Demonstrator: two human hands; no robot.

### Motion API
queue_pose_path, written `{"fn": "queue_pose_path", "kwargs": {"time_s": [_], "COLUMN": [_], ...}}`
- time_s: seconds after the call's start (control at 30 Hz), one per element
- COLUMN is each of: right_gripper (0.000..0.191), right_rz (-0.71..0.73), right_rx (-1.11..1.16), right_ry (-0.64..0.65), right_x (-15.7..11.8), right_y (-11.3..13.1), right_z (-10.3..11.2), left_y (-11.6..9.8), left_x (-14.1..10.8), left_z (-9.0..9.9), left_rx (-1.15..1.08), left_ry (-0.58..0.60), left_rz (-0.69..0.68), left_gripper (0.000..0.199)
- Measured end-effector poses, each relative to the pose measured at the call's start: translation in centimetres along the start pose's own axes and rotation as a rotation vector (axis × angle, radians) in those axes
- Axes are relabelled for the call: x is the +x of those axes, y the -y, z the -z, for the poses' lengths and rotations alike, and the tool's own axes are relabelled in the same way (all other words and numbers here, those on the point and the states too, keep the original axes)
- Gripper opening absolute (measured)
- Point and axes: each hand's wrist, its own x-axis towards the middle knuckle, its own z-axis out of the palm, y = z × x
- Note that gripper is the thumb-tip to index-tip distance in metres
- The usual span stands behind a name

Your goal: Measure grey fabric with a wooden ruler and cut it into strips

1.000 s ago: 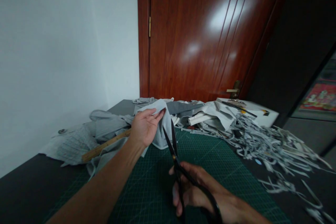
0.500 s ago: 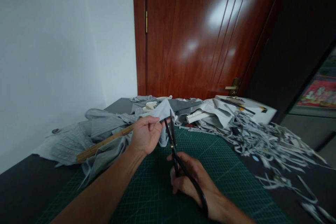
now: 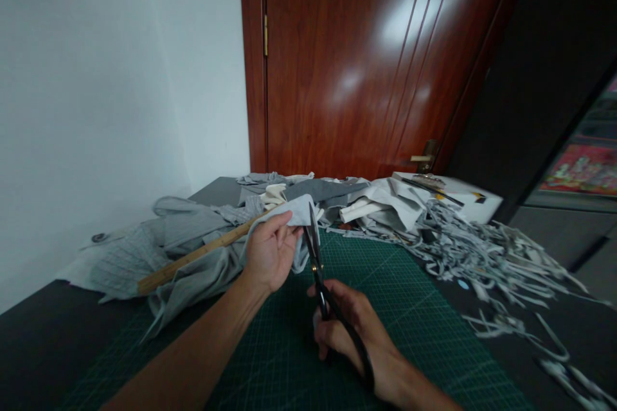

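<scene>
My left hand (image 3: 272, 250) pinches a light grey piece of cloth (image 3: 301, 209), which is raised above the green cutting mat (image 3: 380, 289). Black-handled scissors (image 3: 315, 268) are in my right hand (image 3: 354, 327), with fingers through the handles. Their blades point away from me and stand slightly apart at the cloth's right edge, close to my left fingertips. More grey cloth hangs below and behind my left hand. A wooden ruler (image 3: 193, 260) lies slanted over grey fabric to the left of that hand.
Grey fabric (image 3: 187, 231) is heaped at the left and along the back. A tangle of thin cloth strips (image 3: 486, 257) covers the right side. Behind it stands a white box (image 3: 482, 202) with a dark rod on top. A wooden door (image 3: 347, 64) and a white wall rise beyond.
The cloth in my left hand has flattened and turned, its raised corner now lower. The scissor blades have drawn closer together at its edge. The view has shifted slightly.
</scene>
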Motion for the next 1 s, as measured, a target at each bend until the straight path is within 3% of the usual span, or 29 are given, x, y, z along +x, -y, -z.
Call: {"fn": "queue_pose_path", "kwargs": {"time_s": [0.17,0.33,0.53,0.8,1.0], "right_gripper": [0.039,0.039,0.039,0.04,0.039], "right_rz": [-0.013,0.008,-0.005,-0.024,-0.01], "right_rx": [0.012,0.012,-0.036,-0.039,-0.018], "right_ry": [0.002,0.01,0.005,-0.011,0.002], "right_x": [-0.1,-0.2,-0.2,0.0,0.0], "right_y": [0.0,-0.2,0.1,0.2,-0.1], "right_z": [-0.1,-0.2,-0.5,-0.5,-0.8], "left_y": [0.3,0.1,-0.4,-0.6,0.0], "left_x": [-0.2,-0.8,-1.0,-1.4,-1.7], "left_z": [0.0,-0.1,-0.3,-0.6,0.0], "left_rx": [-0.041,-0.072,-0.132,-0.134,-0.105], "left_ry": [-0.068,-0.096,-0.161,-0.097,-0.044], "left_rz": [-0.05,-0.042,0.064,0.092,0.089], "left_gripper": [0.021,0.025,0.041,0.026,0.051]}}
